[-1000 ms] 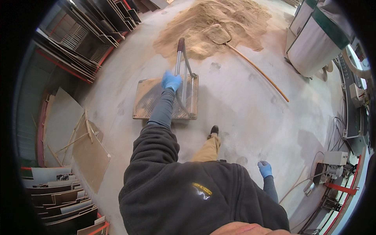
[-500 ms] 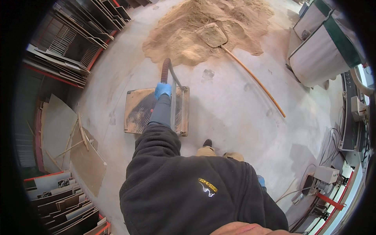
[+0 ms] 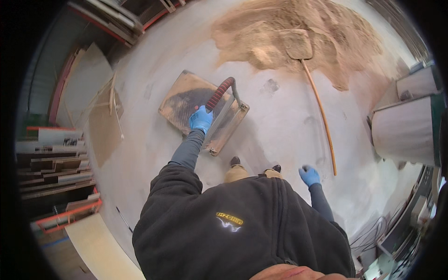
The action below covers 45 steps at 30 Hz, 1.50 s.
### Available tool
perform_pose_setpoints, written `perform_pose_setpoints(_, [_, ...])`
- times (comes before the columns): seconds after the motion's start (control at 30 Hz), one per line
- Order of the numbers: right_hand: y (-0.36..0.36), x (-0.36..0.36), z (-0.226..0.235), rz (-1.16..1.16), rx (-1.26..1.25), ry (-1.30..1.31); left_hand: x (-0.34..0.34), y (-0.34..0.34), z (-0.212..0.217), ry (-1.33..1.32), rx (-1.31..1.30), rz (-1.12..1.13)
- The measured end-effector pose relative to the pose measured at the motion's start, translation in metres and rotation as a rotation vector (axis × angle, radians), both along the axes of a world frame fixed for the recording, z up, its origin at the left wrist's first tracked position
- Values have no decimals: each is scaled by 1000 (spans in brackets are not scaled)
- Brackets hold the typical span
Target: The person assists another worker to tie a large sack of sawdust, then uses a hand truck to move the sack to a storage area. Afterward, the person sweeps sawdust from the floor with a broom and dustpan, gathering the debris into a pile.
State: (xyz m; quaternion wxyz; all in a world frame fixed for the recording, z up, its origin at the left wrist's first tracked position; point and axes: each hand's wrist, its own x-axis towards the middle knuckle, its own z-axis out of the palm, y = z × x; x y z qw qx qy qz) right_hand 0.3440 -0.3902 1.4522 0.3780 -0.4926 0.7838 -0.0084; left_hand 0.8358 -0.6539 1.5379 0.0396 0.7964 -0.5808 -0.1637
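Observation:
My left hand (image 3: 201, 120), in a blue glove, is wrapped round the ribbed reddish-brown grip of a platform trolley's push handle (image 3: 221, 93). The trolley's dusty wooden deck (image 3: 175, 105), with a dark worn patch, stands turned at an angle on the floor to my front left. At my right side hangs my right hand (image 3: 309, 175), also blue-gloved, with its fingers curled in and nothing seen in it. Ahead and to the right of it lies a shovel (image 3: 319, 109), its long orange-brown handle towards me and its broad blade on a sawdust-like heap.
The tan heap (image 3: 261, 37) spreads over the pale floor ahead. Boards and offcuts (image 3: 65, 163) stand in racks at the left, with leaning panels (image 3: 84, 88) beyond. Large white bags (image 3: 406, 128) stand at the right, and cables (image 3: 373, 233) lie nearer.
My view has turned left. The trolley now stands at a slant, with its handle leaning towards the right. My right hand has come out into sight beside me; my left keeps its grip.

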Motion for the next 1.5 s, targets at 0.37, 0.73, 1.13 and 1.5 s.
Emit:
perform_pose_setpoints(0.37, [-192,104,64,453,-235,-346,3,-5,4,113,-84,28])
perform_pose_setpoints(0.73, [-99,-206,-151,-237,221,-177,-73,-34,-35,-404,-306,282])
perform_pose_setpoints(1.13, [-223,-426,-152,6,455,-88,-158,-123,-24,-271,33,549])
perform_pose_setpoints(1.5, [-560,-64,52,734,-533,-413,-190,-199,14,70,-262,211])
